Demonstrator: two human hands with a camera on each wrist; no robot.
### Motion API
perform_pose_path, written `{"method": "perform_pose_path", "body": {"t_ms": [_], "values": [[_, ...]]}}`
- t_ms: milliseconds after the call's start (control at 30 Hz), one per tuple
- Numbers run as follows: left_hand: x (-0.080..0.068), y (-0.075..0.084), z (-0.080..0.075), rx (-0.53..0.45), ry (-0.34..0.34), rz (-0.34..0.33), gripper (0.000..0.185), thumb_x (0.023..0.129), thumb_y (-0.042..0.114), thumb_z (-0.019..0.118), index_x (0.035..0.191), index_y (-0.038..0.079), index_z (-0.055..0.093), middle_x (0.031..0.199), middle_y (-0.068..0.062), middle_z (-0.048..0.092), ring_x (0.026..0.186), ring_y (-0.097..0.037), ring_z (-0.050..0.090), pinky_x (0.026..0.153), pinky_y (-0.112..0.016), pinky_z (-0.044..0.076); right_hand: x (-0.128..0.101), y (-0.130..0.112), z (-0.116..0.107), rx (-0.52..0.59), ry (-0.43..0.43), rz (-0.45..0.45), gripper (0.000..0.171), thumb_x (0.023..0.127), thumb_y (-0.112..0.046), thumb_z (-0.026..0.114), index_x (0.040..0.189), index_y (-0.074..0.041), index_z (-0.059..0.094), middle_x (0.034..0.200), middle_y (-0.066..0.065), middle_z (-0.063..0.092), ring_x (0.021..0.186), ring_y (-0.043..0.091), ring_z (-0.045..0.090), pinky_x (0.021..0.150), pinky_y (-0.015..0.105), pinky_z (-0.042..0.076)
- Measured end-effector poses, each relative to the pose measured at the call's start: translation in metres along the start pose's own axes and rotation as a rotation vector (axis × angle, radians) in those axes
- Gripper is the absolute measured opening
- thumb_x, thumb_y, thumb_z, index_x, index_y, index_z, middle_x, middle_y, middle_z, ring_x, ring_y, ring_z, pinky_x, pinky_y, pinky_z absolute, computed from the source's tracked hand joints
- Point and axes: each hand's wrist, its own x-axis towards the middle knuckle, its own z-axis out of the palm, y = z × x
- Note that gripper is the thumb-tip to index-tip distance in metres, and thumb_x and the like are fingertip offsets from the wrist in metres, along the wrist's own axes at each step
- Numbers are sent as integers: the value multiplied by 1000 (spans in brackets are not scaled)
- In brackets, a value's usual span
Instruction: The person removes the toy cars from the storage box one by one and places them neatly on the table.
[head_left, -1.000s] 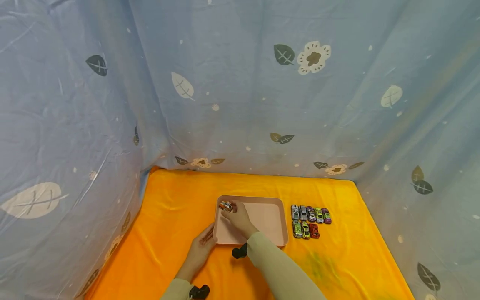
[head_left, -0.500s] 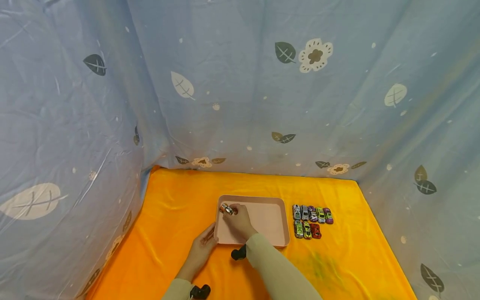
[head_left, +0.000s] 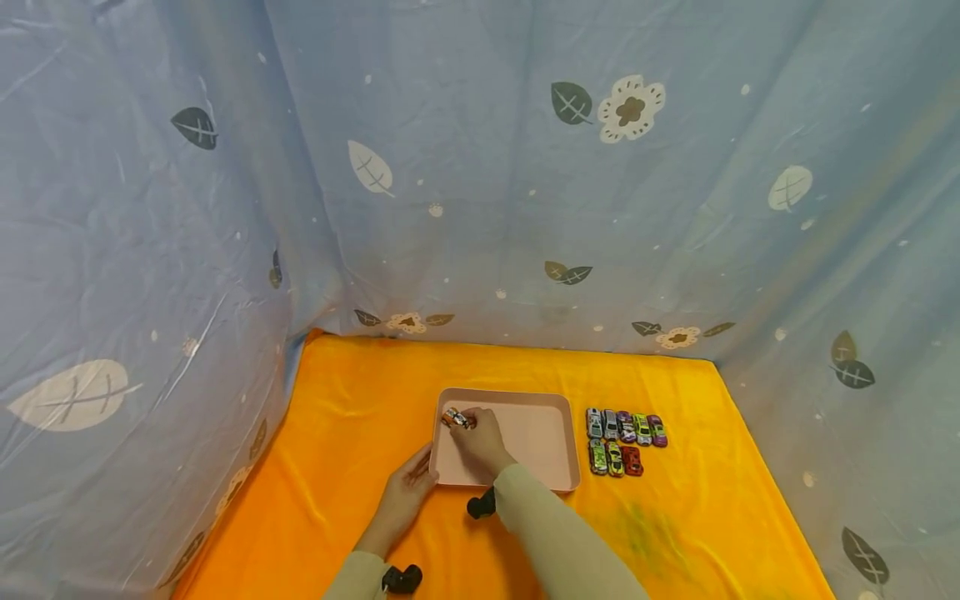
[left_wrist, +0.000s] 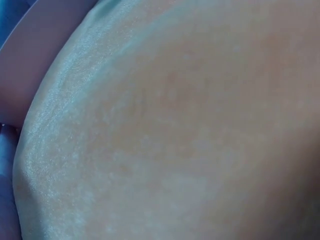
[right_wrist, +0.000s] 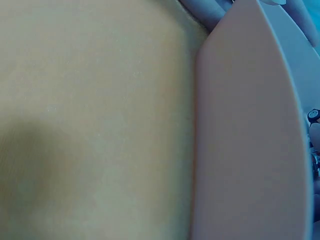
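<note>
A small orange, white and black toy car (head_left: 454, 418) is over the left back part of a shallow pink tray (head_left: 540, 446). My right hand (head_left: 482, 440) pinches it between thumb and fingers. I cannot tell whether the car touches the tray floor. At the tray's left front corner my left hand (head_left: 402, 497) rests against the outside, its thumb near the corner and its fingers along the side. Mostly blurred skin fills the left wrist view. In the right wrist view the tray wall (right_wrist: 250, 130) stands beside close skin, and a toy car wheel (right_wrist: 314, 116) shows at the edge.
Right of the tray, several toy cars stand in two rows, among them a purple one (head_left: 657, 431) and a red one (head_left: 632, 461). An orange-yellow cloth (head_left: 360, 392) covers the surface. Patterned blue-grey curtains (head_left: 480, 183) hang at the back and both sides.
The right hand has turned the toy car slightly near the tray's left back corner and is nearly still now. The left hand keeps its place at the tray's corner.
</note>
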Motion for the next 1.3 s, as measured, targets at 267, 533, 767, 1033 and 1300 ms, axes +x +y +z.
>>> {"method": "perform_pose_path", "body": {"t_ms": [267,533,767,1033,1300], "values": [[-1,-1,1,57,20,-21,56,98,16,58,150,14,38,151,-12,37,134,-30,40,98,-27,44,0,-4,-20,3,17,-78,24,92,-20,66,108,-3,69,95,6,61,81,15,56,69,28,52],[0,-1,-2,79,40,-29,56,97,19,60,149,13,40,150,-13,38,133,-31,41,98,-27,45,-10,-10,-49,-31,37,-153,24,93,-26,66,115,-19,71,96,-4,64,74,14,54,60,27,49],[-1,3,-1,65,46,-24,55,97,17,61,148,11,41,149,-13,39,133,-30,41,98,-25,44,-28,-10,-75,-63,99,-134,31,93,-32,66,120,-18,67,109,0,57,90,19,51,73,33,48],[-7,33,2,34,2,-51,55,98,10,58,148,4,38,150,-17,36,135,-34,37,100,-27,42,-44,-7,-98,-93,143,-148,33,91,-32,69,122,-22,66,104,-4,58,88,17,50,74,34,46],[-10,41,3,34,-2,-64,54,97,8,58,148,2,39,150,-20,36,135,-36,37,101,-30,41,-56,5,-120,-47,196,-209,26,91,-27,70,115,-20,69,104,-3,61,87,19,51,75,35,44]]}}
